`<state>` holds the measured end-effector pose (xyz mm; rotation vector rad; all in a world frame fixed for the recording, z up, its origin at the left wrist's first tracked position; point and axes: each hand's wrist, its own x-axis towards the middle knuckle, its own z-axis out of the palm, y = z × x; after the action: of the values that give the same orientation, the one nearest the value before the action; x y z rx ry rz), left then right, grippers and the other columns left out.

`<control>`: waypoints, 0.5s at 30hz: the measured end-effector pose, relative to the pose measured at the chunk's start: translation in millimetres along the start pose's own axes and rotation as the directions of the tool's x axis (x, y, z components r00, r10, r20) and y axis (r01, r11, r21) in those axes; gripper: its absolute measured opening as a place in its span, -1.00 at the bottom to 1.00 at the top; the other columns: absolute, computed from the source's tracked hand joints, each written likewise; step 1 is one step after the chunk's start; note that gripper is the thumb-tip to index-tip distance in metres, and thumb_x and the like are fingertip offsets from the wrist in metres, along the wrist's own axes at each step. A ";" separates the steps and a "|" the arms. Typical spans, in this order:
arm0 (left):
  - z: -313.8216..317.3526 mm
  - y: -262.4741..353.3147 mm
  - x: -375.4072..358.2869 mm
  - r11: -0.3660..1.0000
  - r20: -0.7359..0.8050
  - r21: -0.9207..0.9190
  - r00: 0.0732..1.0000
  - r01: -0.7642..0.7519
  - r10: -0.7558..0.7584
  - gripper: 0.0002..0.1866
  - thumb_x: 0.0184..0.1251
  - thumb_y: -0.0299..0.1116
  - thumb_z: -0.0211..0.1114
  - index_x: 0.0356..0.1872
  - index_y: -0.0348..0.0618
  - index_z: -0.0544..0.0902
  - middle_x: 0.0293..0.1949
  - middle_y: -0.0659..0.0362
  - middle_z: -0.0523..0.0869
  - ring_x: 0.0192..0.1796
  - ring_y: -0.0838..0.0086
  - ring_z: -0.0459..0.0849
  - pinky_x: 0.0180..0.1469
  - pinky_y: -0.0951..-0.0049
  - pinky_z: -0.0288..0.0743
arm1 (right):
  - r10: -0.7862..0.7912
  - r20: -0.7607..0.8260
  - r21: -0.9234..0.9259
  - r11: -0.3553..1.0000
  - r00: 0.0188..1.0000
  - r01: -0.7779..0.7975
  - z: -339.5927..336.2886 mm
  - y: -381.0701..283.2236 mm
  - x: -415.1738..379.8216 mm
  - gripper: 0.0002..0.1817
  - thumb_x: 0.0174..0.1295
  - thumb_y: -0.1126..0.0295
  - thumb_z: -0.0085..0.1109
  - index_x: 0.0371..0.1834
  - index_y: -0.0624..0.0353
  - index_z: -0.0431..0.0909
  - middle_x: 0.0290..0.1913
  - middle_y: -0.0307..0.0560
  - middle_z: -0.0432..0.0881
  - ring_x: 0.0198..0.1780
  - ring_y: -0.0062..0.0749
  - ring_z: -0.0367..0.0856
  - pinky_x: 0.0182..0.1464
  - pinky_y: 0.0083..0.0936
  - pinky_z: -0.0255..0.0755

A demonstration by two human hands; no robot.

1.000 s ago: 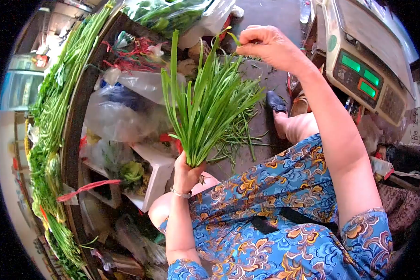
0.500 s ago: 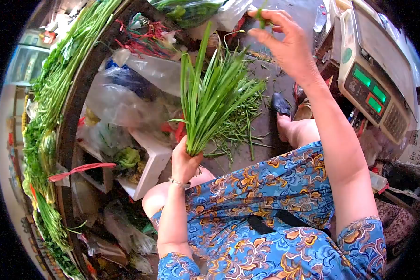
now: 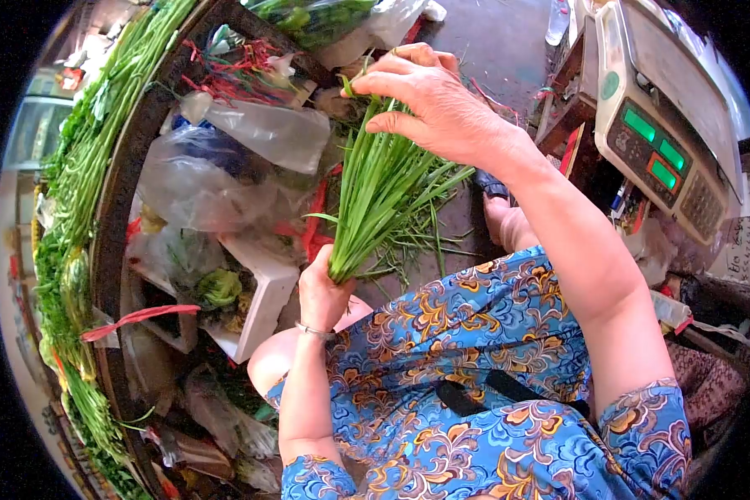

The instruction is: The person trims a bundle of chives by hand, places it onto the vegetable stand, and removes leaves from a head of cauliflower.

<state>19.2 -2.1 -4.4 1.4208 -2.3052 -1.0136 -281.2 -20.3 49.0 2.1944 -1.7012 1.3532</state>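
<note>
My left hand [image 3: 323,292] is closed around the lower ends of a bunch of garlic chives [image 3: 375,192], whose long green leaves fan upward. My right hand [image 3: 429,104] reaches across the top of the bunch. Its thumb and forefinger are apart, with leaf tips showing between and beside them; whether they touch every leaf there is hard to see. Behind the bunch, loose chive pieces [image 3: 429,237] lie scattered on a dark surface.
To the right stands a weighing scale [image 3: 658,150] with green lit displays. Crumpled clear plastic bags [image 3: 200,183] and a white foam box [image 3: 262,287] are at the left. Beyond a dark ledge [image 3: 117,192] lie long green vegetables [image 3: 108,125]. Red ties [image 3: 242,71] are heaped at upper left.
My right hand has come down and left from above, reaching the tips of the chives. The green bit between its fingers no longer shows clearly. My left hand keeps its grip.
</note>
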 end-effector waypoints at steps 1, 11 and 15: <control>-0.2 1.5 -0.1 1.000 -0.008 0.019 1.000 0.000 0.001 -0.65 0.01 -0.59 0.33 -0.10 -0.15 0.61 -0.30 -0.01 0.74 -0.28 0.23 0.70 -0.18 0.36 0.53 | 0.039 0.096 -0.027 0.999 0.995 -0.037 -4.4 -2.4 0.6 -0.65 0.14 0.23 0.32 0.00 0.03 0.63 0.00 -0.22 0.63 0.18 -0.25 0.39 0.25 -0.22 0.12; -1.8 -4.6 -0.6 1.000 0.011 -0.022 1.000 0.020 -0.020 -0.62 0.00 -0.63 0.31 -0.07 -0.16 0.61 -0.26 0.01 0.74 -0.24 0.32 0.69 -0.14 0.40 0.52 | 0.178 0.113 0.134 0.972 0.978 -0.192 -9.3 5.6 3.5 -0.75 0.12 0.22 0.33 -0.25 0.14 0.67 -0.40 -0.09 0.68 -0.28 -0.21 0.63 -0.08 -0.33 0.41; -0.6 -12.3 -0.1 0.999 0.022 0.009 0.999 0.042 -0.042 -0.59 -0.01 -0.65 0.30 -0.05 -0.16 0.61 -0.24 0.02 0.74 -0.22 0.34 0.69 -0.11 0.42 0.51 | 0.249 0.057 0.263 0.931 0.967 -0.255 -1.8 8.7 2.5 -0.78 0.13 0.30 0.34 -0.25 0.20 0.66 -0.38 -0.04 0.69 -0.37 -0.19 0.66 -0.25 -0.40 0.49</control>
<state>27.9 -5.8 -12.2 1.4749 -2.3075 -1.0377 -289.3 -24.7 47.9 2.1857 -1.9697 1.7189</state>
